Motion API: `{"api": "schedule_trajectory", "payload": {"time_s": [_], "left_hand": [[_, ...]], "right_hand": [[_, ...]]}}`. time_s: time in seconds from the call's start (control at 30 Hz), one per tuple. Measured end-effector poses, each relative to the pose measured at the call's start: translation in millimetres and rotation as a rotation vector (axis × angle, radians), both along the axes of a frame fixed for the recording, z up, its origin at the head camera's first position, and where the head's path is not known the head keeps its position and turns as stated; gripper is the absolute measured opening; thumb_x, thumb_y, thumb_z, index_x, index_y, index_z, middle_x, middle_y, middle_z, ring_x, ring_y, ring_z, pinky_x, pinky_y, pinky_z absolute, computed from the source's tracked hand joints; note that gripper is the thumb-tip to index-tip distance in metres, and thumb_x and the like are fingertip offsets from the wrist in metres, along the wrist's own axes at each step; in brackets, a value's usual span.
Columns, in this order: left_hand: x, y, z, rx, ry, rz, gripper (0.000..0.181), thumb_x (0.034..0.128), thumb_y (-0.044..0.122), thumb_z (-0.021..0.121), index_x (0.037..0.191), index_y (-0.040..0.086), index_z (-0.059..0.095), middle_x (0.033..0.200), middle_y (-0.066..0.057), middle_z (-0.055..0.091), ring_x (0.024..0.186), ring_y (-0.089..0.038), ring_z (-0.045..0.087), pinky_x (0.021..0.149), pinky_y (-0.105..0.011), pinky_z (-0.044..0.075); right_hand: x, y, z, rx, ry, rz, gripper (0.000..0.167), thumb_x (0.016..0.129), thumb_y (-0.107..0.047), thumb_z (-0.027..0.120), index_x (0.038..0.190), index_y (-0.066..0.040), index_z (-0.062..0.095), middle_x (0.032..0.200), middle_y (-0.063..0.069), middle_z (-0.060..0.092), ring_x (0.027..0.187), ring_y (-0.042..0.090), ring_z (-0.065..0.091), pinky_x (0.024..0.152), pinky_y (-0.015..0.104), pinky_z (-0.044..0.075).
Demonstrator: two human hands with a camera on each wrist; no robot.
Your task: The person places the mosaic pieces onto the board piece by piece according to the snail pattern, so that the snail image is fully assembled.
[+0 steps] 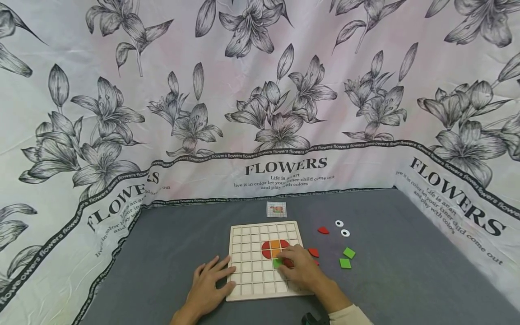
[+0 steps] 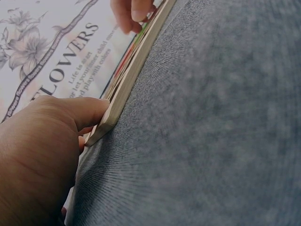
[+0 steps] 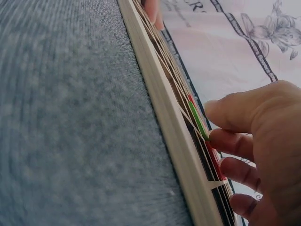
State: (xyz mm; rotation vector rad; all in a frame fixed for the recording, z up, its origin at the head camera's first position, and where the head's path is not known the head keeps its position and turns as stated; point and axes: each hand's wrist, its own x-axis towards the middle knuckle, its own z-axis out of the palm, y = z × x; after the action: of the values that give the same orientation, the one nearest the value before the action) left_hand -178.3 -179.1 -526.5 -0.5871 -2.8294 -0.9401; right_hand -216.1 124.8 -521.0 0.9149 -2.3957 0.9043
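Observation:
A square wooden grid board (image 1: pixel 245 287) lies on the grey cloth. Set in its cells are orange squares (image 1: pixel 275 244), red rounded pieces (image 1: pixel 266 249) and a green square (image 1: pixel 276 263). My left hand (image 1: pixel 209 284) rests along the board's left edge with fingers spread; the left wrist view shows its thumb (image 2: pixel 91 110) on the wooden rim. Over the right part of the board, my right hand (image 1: pixel 300 268) has an index fingertip at the green square (image 3: pixel 198 120), thumb and finger apart. A dark red piece (image 1: pixel 288 262) is partly hidden beneath it.
Right of the board lie red rounded pieces (image 1: pixel 322 230), two green squares (image 1: pixel 345 263) and two white rings with dark centres (image 1: pixel 345 233). A small pattern card (image 1: pixel 276 209) lies behind the board. Flower-printed cloth (image 1: pixel 284 171) hangs at the back and sides.

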Motion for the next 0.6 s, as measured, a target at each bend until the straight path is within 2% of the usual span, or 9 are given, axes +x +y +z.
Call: {"api": "schedule_trajectory", "payload": {"time_s": [0.23,0.37,0.6], "left_hand": [[0.8,0.3,1.2,0.002,0.007,0.005,0.043,0.0929,0.048,0.06,0.124,0.019,0.069,0.144,0.0,0.048,0.136,-0.035,0.033,0.103,-0.064,0.015],[1.2,1.4,1.6,0.009,0.009,-0.002,0.043,0.0931,0.047,0.06,0.124,0.019,0.069,0.144,-0.001,0.048,0.136,-0.035,0.033,0.103,-0.064,0.014],[2.7,1.2,1.6,0.003,0.017,0.004,0.042,0.0931,0.046,0.06,0.123,0.018,0.069,0.143,-0.001,0.048,0.135,-0.035,0.034,0.102,-0.064,0.015]], "right_hand": [[0.9,0.0,5.7,-0.147,0.029,-0.016,0.02,0.07,-0.002,0.079,0.09,-0.004,0.074,0.085,0.0,0.066,0.08,0.016,0.057,0.068,0.033,0.049],[2.6,5.3,18.1,-0.207,0.024,0.003,0.024,0.07,-0.001,0.079,0.094,-0.004,0.074,0.088,0.002,0.067,0.084,0.017,0.058,0.069,0.035,0.05],[11.9,23.3,49.3,-0.195,-0.036,0.013,0.028,0.078,-0.009,0.079,0.105,-0.014,0.073,0.101,-0.003,0.065,0.094,0.017,0.058,0.073,0.041,0.051]]}}
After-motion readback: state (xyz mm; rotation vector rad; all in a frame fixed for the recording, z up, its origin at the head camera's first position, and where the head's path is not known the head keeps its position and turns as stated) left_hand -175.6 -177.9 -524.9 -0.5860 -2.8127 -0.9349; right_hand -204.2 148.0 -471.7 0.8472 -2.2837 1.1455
